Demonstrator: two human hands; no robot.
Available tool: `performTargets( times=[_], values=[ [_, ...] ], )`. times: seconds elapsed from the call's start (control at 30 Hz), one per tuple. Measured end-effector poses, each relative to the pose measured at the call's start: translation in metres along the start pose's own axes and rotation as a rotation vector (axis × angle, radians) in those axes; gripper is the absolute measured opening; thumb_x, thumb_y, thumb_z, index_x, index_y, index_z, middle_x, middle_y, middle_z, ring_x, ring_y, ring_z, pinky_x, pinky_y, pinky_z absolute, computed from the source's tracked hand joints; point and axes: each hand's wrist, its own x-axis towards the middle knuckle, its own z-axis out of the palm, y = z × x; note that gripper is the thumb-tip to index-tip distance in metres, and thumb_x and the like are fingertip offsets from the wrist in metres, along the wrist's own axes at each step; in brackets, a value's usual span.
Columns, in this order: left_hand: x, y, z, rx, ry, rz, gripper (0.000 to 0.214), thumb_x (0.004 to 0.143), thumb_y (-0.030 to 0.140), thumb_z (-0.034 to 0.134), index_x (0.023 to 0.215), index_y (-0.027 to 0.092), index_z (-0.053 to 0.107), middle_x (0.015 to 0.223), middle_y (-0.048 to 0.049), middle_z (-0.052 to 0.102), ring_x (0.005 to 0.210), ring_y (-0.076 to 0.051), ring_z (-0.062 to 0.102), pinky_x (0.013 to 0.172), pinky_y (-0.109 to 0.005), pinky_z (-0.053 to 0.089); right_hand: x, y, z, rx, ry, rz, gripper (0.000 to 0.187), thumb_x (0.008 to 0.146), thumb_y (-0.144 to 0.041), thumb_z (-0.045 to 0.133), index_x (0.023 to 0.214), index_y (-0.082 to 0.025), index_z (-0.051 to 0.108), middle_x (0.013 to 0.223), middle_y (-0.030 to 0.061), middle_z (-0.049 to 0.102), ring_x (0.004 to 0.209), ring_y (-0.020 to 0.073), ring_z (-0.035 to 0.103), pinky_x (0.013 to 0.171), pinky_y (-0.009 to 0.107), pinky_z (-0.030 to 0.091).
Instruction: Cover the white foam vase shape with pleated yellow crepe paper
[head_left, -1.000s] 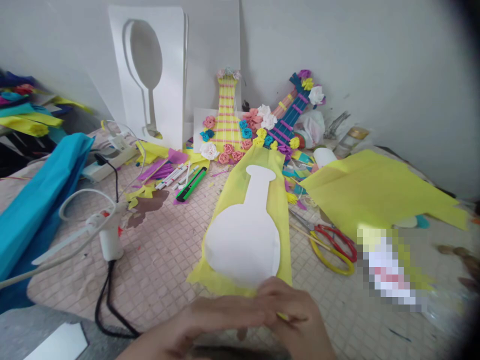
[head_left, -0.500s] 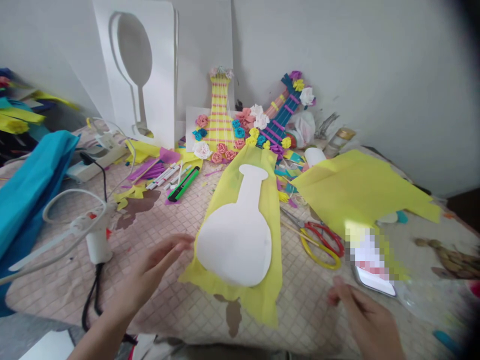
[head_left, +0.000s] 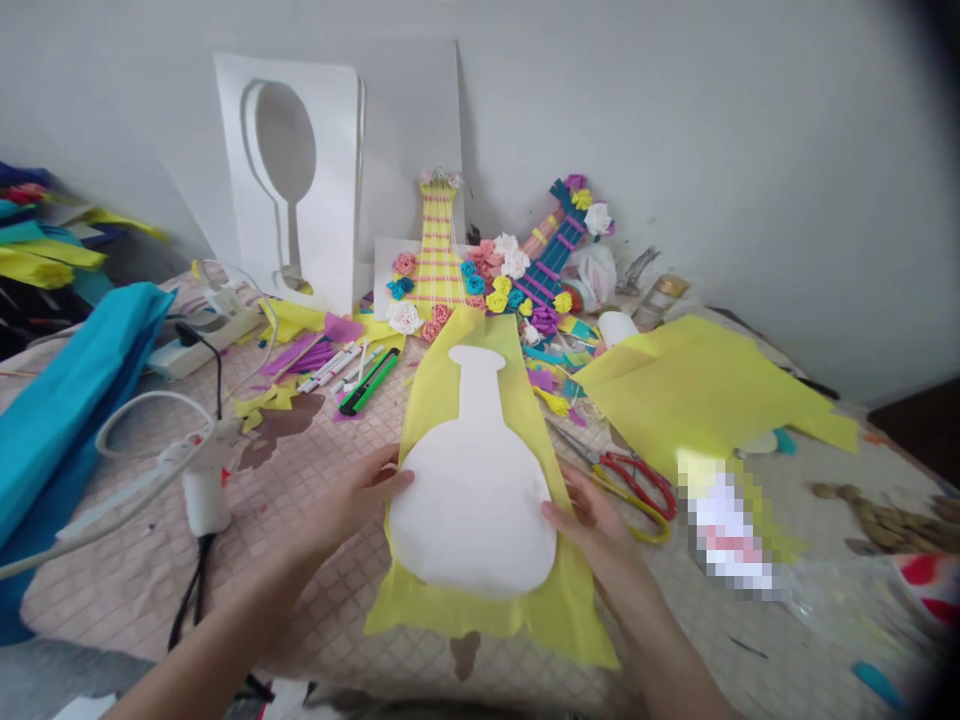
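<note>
A white guitar-shaped cutout (head_left: 472,500), with a long neck and rounded body, lies on a sheet of yellow crepe paper (head_left: 427,400). My left hand (head_left: 367,492) grips the left edge of the cutout's body, thumb on top and fingers tucked under. On the opposite side my right hand (head_left: 596,515) pinches the right edge in the same way, its thumb on the white face. The yellow paper runs beneath the cutout and spreads past its lower end. Both hands' fingertips are partly hidden under the paper.
Scissors (head_left: 637,485) and a blurred-out phone (head_left: 727,530) lie to the right, below another yellow sheet (head_left: 697,380). A green cutter (head_left: 370,382) rests at upper left. Decorated paper guitars (head_left: 439,240) lean behind. A white power strip (head_left: 206,490) with cables stands left.
Both hands have moved inward and taken hold of the cutout's sides. The cutout now sits straighter, its neck shifted left, and the yellow paper's lower right corner has moved right.
</note>
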Motion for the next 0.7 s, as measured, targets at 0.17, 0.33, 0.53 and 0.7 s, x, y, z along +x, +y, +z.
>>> performTargets(
  times=[0.17,0.33,0.53,0.7],
  values=[
    [0.000,-0.001,0.006,-0.183,-0.017,0.057,0.040,0.071,0.035,0.064,0.106,0.017,0.057,0.110,-0.0076,0.062,0.098,-0.026,0.057,0.079,-0.033,0.047,0.017,-0.017,0.001,-0.008,-0.022,0.016,0.054,0.061,-0.037,0.073,0.108,-0.019,0.056,0.108,0.0075,0.064,0.094,0.0262,0.061,0.073,0.033,0.051],
    [0.011,0.004,0.000,-0.251,0.033,0.140,0.045,0.066,0.028,0.069,0.108,0.018,0.054,0.113,-0.0085,0.061,0.100,-0.025,0.057,0.085,-0.034,0.045,0.045,-0.031,0.001,0.072,-0.128,-0.085,0.047,0.061,-0.031,0.073,0.103,-0.021,0.056,0.103,0.0050,0.066,0.089,0.0229,0.062,0.072,0.031,0.049],
    [0.048,0.022,-0.011,-0.229,0.167,0.171,0.041,0.070,0.033,0.065,0.107,0.018,0.058,0.102,-0.0056,0.065,0.085,-0.018,0.061,0.071,-0.026,0.046,0.081,-0.034,0.015,0.162,-0.173,-0.132,0.047,0.058,-0.026,0.075,0.102,-0.021,0.057,0.099,0.0026,0.067,0.086,0.0205,0.062,0.076,0.031,0.048],
    [0.077,0.022,-0.010,-0.232,0.174,0.120,0.037,0.064,0.034,0.070,0.094,0.014,0.065,0.079,-0.0038,0.068,0.067,-0.017,0.061,0.061,-0.025,0.044,0.090,-0.020,0.016,0.144,-0.121,-0.130,0.036,0.065,-0.033,0.070,0.097,-0.018,0.061,0.094,0.0037,0.068,0.082,0.0203,0.063,0.075,0.031,0.049]
  ],
)
